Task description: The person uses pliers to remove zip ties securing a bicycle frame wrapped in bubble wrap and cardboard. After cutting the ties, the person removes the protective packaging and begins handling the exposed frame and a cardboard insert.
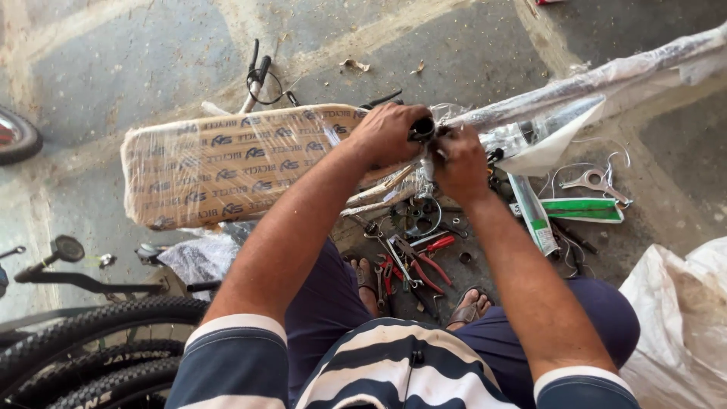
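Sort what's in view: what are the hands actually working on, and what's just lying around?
In hand:
left hand and right hand on the black end part of the plastic-wrapped frame tube

Lying about:
wrapped cardboard box
red-handled pliers
wrenches
green-and-white packet
bicycle tyres
white sack

Concrete floor (469,53): wrapped box (227,163), pliers (424,265), tube (534,216).

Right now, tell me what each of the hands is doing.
Left hand: closed around the black end part of the plastic-wrapped bicycle frame.
Right hand: closed on the same spot; what it pinches cannot be told.
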A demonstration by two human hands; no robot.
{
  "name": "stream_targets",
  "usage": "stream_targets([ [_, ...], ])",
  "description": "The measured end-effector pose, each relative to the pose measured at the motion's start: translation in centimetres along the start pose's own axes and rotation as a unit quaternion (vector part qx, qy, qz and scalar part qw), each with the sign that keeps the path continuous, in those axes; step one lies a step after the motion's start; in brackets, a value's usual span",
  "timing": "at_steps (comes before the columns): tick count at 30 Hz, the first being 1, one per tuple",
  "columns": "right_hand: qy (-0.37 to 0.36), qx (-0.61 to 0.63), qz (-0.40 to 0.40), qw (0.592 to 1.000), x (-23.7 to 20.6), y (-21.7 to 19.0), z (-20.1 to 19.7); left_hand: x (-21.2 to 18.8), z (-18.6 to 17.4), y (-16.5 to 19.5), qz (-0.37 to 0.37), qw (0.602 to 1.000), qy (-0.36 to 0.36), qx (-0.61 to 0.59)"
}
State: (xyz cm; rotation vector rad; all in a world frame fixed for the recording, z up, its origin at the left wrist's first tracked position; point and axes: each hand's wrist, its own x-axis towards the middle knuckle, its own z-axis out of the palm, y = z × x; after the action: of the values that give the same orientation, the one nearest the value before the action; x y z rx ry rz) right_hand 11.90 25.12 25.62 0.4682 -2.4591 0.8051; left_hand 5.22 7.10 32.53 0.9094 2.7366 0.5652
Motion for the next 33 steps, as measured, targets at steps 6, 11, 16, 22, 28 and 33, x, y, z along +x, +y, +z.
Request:
stream_targets([
  [6,-0.024,0.044,0.016,0.999,-1.9,-0.8,-3.0,0.3,-0.9,2.1,-0.042,0.997,-0.047,-0.053],
  [11,-0.047,0.058,0.046,0.996,-7.9,2.5,-11.1,0.9,0.9,2.8,0.042,0.999,0.022,-0.010],
  [16,0.076,0.116,0.297,0.945,-20.8,10.1,-17.7,1.6,3.3,3.3,0.093,0.993,0.039,0.064],
  [22,0.235,0.123,0.559,0.786,-40.0,16.2,-13.5,1.8,4.7,2.7,0.060,0.994,0.009,0.093],
  [28,-0.011,-0.044,0.674,0.737,-52.6,16.6,-6.6,2.1,5.1,2.7,0.047,0.983,-0.008,0.176],
  [33,0.022,-0.175,0.721,0.670,-54.5,16.7,-6.2,1.4,5.5,3.1,-0.008,0.998,0.015,0.068],
])
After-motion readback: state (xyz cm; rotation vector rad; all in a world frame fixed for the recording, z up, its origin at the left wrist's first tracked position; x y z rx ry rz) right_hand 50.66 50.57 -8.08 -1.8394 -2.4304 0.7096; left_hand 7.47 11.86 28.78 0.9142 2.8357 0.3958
